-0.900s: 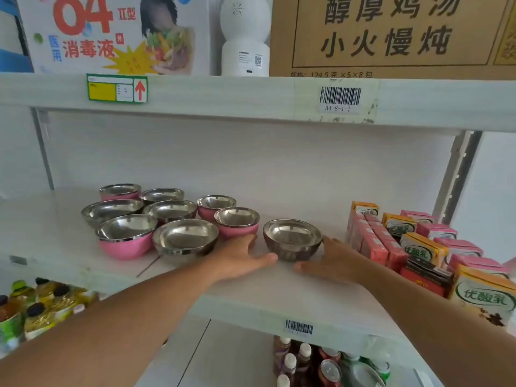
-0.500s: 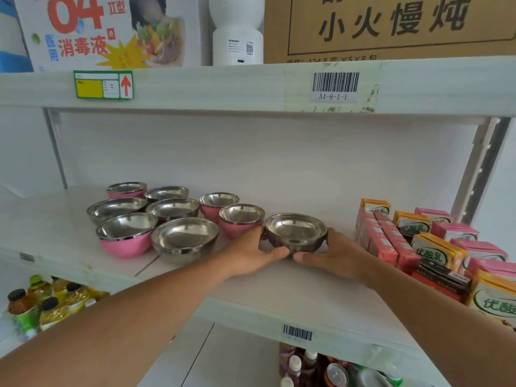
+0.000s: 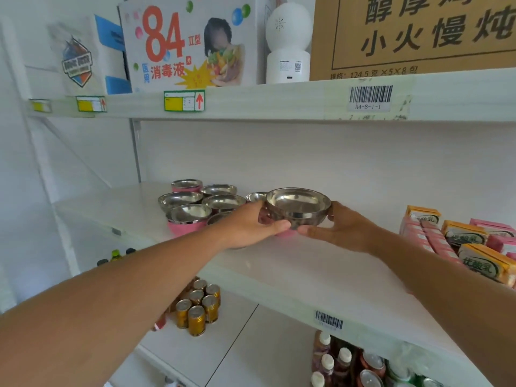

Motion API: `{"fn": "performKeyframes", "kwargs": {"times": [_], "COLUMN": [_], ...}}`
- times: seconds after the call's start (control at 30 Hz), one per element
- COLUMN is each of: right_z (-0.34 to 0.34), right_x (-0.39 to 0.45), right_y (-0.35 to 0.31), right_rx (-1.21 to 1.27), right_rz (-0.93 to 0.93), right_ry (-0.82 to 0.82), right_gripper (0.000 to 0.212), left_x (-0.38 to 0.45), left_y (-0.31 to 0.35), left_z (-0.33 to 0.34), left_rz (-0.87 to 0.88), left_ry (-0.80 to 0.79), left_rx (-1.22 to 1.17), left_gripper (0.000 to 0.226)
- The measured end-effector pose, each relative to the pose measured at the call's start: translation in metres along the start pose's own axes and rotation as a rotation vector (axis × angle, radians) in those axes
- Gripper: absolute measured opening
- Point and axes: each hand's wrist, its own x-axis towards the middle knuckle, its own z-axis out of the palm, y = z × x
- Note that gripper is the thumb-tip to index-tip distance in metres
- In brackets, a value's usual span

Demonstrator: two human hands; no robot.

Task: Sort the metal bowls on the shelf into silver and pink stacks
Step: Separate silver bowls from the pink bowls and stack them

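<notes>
1. Silver bowl (image 3: 297, 207) is held above the shelf (image 3: 293, 272) mid-width, lifted clear, both hands cupping it.
2. Left hand (image 3: 251, 226) and right hand (image 3: 339, 229): fingers curled round its sides.
3. Step: starting the silver stack, probably.
4. Next: set it in another silver bowl in the cluster (image 3: 195, 203) toward the shelf's left.
5. Front edge bare; cartons (image 3: 463, 241) crowd the right end.
</notes>
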Motion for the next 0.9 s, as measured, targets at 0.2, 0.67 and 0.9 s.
{"fn": "performKeyframes", "kwargs": {"times": [0.2, 0.67, 0.9], "right_z": [0.044, 0.107, 0.108], "right_x": [0.018, 0.060, 0.067], "right_y": [-0.060, -0.110, -0.087], "right_rx": [0.104, 0.042, -0.046], "right_rz": [-0.094, -0.041, -0.031], "right_ry": [-0.075, -0.117, -0.139], "right_gripper": [0.043, 0.066, 0.070], "left_x": [-0.038, -0.055, -0.040], "left_y": [-0.040, -0.113, -0.116], "left_z": [-0.050, -0.106, -0.089], "left_rz": [-0.015, -0.015, -0.018], "left_ry": [0.006, -0.022, -0.075], "left_rx": [0.006, -0.020, 0.114], "left_gripper": [0.061, 0.065, 0.064]}}
